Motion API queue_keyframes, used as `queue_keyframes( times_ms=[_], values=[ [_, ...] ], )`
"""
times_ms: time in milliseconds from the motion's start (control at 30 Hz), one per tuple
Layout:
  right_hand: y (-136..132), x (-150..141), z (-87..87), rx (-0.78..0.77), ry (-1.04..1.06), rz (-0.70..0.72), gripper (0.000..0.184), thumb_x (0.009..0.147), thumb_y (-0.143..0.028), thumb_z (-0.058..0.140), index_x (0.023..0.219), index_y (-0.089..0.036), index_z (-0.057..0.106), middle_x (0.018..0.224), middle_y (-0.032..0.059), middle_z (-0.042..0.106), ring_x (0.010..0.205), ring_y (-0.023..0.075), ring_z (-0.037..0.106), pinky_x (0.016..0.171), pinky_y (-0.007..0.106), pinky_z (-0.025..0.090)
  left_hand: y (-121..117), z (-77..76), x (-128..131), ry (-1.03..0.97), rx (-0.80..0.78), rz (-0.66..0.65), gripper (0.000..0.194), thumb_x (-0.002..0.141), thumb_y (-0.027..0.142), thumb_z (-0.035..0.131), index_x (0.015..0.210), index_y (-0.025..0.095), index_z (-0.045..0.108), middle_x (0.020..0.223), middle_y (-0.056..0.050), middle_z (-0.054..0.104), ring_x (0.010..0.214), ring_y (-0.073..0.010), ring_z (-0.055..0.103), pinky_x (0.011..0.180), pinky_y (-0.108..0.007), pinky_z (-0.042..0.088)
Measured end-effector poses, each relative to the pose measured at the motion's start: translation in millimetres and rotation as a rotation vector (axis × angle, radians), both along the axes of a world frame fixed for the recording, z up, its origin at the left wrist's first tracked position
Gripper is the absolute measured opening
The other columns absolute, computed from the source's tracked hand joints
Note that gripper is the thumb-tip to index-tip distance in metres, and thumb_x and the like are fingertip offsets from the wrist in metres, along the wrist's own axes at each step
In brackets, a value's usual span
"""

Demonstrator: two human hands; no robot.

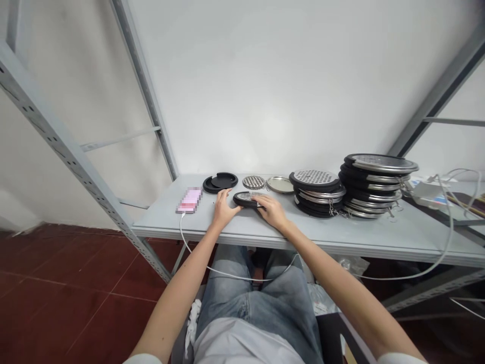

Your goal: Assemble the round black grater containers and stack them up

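A round perforated metal disc (248,195) in a black rim lies low over the table between my hands. It looks like a grater plate. My left hand (224,210) is at its left side, the thumb against the rim and the fingers curved. From the right, my right hand (271,211) grips the rim, fingertips lying over the metal face. Just behind are a black ring-shaped tray (220,182), a loose perforated metal disc (253,182) and a shallow plain metal dish (281,184).
Two stacks of black-rimmed metal discs, a shorter stack (317,194) and a taller stack (373,187), stand at right. A phone (189,200) lies at left, its white cable (231,277) drooping across my lap. Metal shelf posts (142,76) frame the grey table (242,230).
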State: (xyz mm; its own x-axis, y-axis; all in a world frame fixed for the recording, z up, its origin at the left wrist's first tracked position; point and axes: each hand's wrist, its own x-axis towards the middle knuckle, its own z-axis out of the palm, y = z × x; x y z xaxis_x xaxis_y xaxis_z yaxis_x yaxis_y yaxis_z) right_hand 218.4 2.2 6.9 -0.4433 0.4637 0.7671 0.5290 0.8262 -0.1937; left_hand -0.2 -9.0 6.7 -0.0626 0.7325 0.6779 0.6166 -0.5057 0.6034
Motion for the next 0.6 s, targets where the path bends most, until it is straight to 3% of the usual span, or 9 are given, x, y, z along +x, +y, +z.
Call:
queue_keyframes(
  times_ms=[167,300,467,600],
  values=[
    [-11.3,27.6,20.7,0.087,0.048,-0.049,0.040,0.083,-0.012,0.051,0.120,-0.022,0.061,0.117,0.0077,0.067,0.110,0.0237,0.061,0.095,0.043,0.050,7.0,-7.2,-2.3,-0.083,-0.097,-0.017,0.077,0.062,0.031,0.081,0.129,0.022,0.045,0.127,-0.010,0.050,0.102,-0.0229,0.058,0.087,-0.037,0.050],
    [-29.3,57.0,69.7,0.198,0.146,-0.203,0.039,0.082,-0.014,0.055,0.119,-0.024,0.062,0.116,0.0073,0.068,0.110,0.0256,0.062,0.097,0.044,0.048,9.9,-11.2,-3.8,-0.086,-0.191,0.013,0.067,0.068,0.031,0.077,0.127,0.020,0.048,0.124,-0.011,0.053,0.097,-0.0217,0.060,0.082,-0.036,0.052],
    [-42.4,98.4,137.9,0.323,0.102,-0.397,0.039,0.081,-0.014,0.054,0.119,-0.023,0.063,0.118,0.0072,0.067,0.110,0.0269,0.061,0.096,0.045,0.048,8.6,-9.7,-2.5,0.059,-0.201,-0.059,0.028,0.080,0.028,0.064,0.105,0.016,0.062,0.105,-0.009,0.065,0.090,-0.0199,0.063,0.084,-0.036,0.052],
    [-38.7,129.7,162.5,0.368,-0.025,-0.486,0.035,0.083,-0.014,0.052,0.114,-0.023,0.065,0.115,0.0058,0.068,0.109,0.0256,0.061,0.094,0.045,0.047,8.2,2.1,21.4,0.148,-0.195,-0.155,0.028,0.082,0.030,0.062,0.106,0.015,0.062,0.104,-0.010,0.066,0.095,-0.0216,0.063,0.088,-0.036,0.050]
  ],
)
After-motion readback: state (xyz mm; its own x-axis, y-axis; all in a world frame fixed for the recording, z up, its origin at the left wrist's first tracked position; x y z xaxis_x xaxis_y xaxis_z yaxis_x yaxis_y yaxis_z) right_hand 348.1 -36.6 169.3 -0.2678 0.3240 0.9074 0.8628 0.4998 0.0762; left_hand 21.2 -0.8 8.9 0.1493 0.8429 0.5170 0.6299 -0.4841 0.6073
